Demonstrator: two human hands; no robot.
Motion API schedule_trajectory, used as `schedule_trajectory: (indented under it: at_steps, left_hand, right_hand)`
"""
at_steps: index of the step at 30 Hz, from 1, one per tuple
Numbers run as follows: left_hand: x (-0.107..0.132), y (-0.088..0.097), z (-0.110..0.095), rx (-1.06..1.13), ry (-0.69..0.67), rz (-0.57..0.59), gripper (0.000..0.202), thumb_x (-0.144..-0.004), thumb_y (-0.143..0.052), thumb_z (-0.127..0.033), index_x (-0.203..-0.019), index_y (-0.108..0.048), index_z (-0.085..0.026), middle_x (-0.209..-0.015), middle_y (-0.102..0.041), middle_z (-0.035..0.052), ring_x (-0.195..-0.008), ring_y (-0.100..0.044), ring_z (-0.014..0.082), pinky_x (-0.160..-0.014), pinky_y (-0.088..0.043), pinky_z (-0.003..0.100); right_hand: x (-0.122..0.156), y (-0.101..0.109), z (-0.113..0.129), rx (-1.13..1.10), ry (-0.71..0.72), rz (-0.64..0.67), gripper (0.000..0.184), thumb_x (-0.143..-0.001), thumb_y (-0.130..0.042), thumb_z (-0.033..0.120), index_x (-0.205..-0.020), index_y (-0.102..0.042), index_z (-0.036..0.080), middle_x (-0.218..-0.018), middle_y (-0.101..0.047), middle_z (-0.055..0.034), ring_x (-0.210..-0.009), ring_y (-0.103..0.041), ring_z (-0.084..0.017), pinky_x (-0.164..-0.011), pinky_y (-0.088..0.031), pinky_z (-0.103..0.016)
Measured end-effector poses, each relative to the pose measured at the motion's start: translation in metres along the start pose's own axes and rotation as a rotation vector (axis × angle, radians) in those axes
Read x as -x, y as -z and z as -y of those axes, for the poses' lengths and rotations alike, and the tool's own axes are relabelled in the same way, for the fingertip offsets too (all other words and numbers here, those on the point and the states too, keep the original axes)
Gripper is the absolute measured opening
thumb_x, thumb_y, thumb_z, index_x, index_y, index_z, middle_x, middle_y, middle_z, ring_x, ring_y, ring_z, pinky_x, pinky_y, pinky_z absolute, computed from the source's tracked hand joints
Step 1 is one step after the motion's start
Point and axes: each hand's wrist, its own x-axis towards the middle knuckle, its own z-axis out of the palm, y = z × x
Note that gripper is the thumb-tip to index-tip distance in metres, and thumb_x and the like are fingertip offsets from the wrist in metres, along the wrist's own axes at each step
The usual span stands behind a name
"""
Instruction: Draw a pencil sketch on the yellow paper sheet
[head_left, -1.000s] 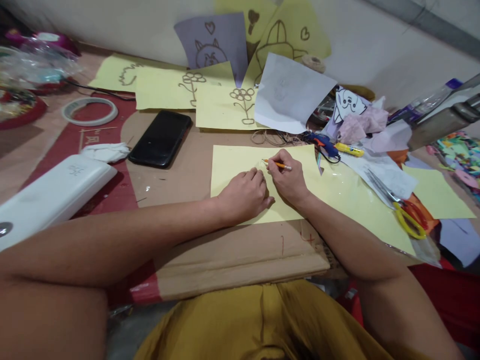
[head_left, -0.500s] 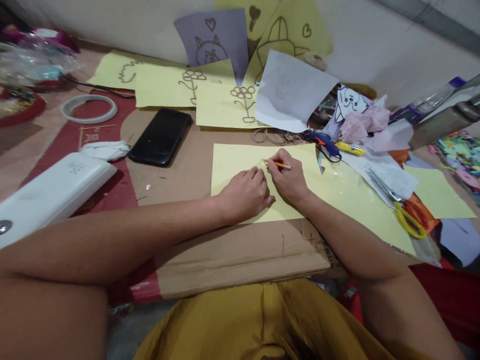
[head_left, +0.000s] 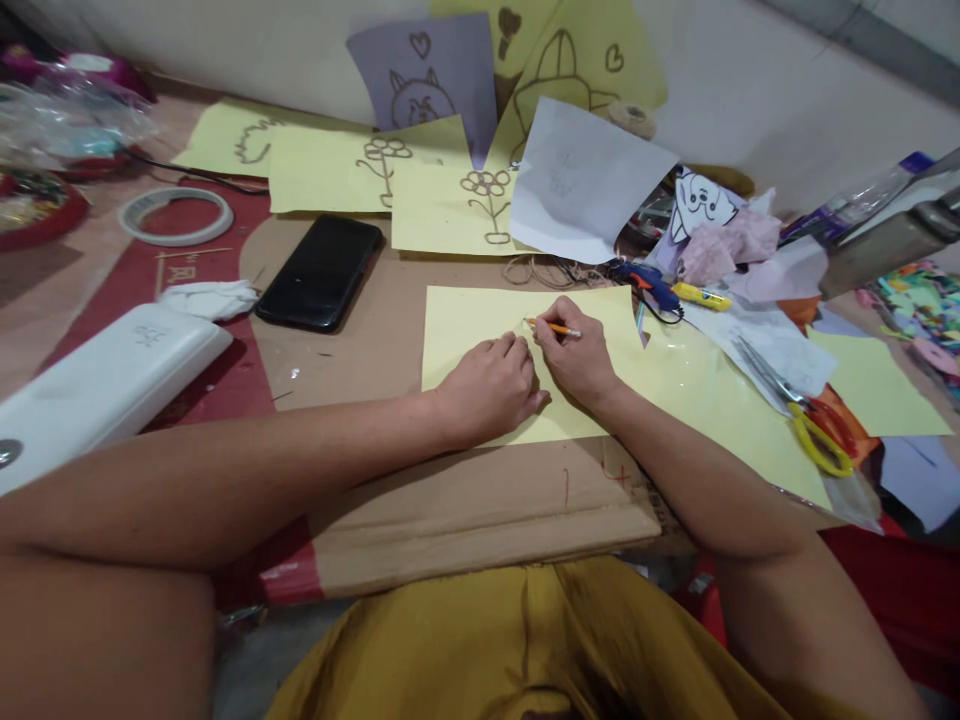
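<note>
A sheet of yellow paper lies on the cardboard in front of me. My right hand pinches an orange pencil, its tip touching the paper near the middle of the sheet. Any mark at the tip is small and faint. Flat on the paper's left half rests my left hand, holding nothing, palm down, with its fingers lying close to the pencil tip.
A black phone, a tape roll and a white power bank lie to the left. Flower drawings stand behind the sheet. Scissors, a blue glue gun and a yellow tube are on the right.
Almost nothing differs. The pencil tip has moved very slightly at the same spot, while my left hand stays in place on the paper.
</note>
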Motion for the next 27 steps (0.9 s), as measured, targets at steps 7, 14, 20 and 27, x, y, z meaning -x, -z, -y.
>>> schedule_trajectory:
  at_steps: [7,14,20,27]
  left_hand:
    - [0.0000,0.0002,0.0001,0.001,-0.005,-0.022,0.050,-0.103,-0.055,-0.045,-0.116,-0.073,0.000,-0.120,-0.071,0.0236,-0.119,-0.065,0.0345,-0.096,-0.055,0.043]
    - [0.0001,0.0002,0.0001,0.011,-0.006,-0.021,0.050,-0.103,-0.056,-0.044,-0.116,-0.073,0.000,-0.119,-0.071,0.0243,-0.118,-0.065,0.0349,-0.095,-0.055,0.043]
    - [0.0003,0.0013,0.0001,0.004,-0.009,-0.012,0.051,-0.103,-0.055,-0.045,-0.117,-0.072,0.001,-0.120,-0.070,0.0238,-0.119,-0.065,0.0350,-0.096,-0.055,0.043]
    - [0.0007,-0.0001,0.0001,-0.002,-0.011,-0.021,0.051,-0.103,-0.054,-0.045,-0.117,-0.072,0.000,-0.119,-0.071,0.0233,-0.118,-0.065,0.0342,-0.096,-0.055,0.042]
  right_hand:
    - [-0.0003,0.0002,-0.0005,0.008,0.004,-0.002,0.019,-0.095,-0.057,0.031,-0.079,-0.049,0.025,-0.072,-0.063,0.0022,-0.066,-0.056,-0.014,-0.068,-0.045,-0.031]
    - [-0.0001,0.0002,-0.0001,-0.006,0.000,-0.001,0.018,-0.095,-0.056,0.031,-0.080,-0.050,0.025,-0.073,-0.063,0.0023,-0.065,-0.056,-0.014,-0.067,-0.044,-0.030]
    - [-0.0011,0.0005,0.0016,0.002,0.008,0.006,0.019,-0.094,-0.057,0.029,-0.078,-0.049,0.024,-0.071,-0.061,0.0022,-0.065,-0.055,-0.014,-0.068,-0.043,-0.031]
    - [-0.0019,0.0004,0.0005,0.014,-0.001,0.015,0.020,-0.094,-0.056,0.031,-0.077,-0.048,0.025,-0.071,-0.060,0.0023,-0.065,-0.053,-0.014,-0.066,-0.042,-0.031]
